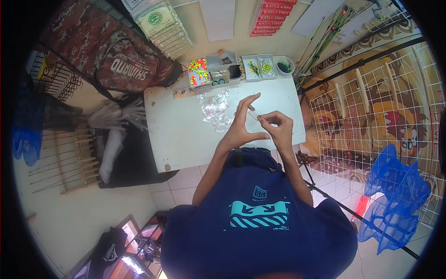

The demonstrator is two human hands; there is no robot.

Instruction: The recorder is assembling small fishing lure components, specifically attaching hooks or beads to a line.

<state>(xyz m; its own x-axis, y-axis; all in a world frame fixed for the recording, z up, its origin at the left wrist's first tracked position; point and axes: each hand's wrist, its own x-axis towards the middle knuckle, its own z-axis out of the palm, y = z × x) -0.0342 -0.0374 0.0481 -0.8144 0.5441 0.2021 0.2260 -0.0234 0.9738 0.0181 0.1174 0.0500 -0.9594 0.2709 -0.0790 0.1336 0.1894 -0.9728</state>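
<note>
Looks like mid-threading: something tiny and clear is pinched between left hand (242, 124) and right hand (277, 126) over the table (176, 135). Steady fingertip alignment is probably needed next.

Two hands over one white table (186, 135); four compartment boxes (198, 71); one round bowl (284, 66); two blue nets (395, 195).

clear small bags (216, 111) mid-table | white sack stack (162, 25) top-left | red label strips (274, 16) top-centre
</note>
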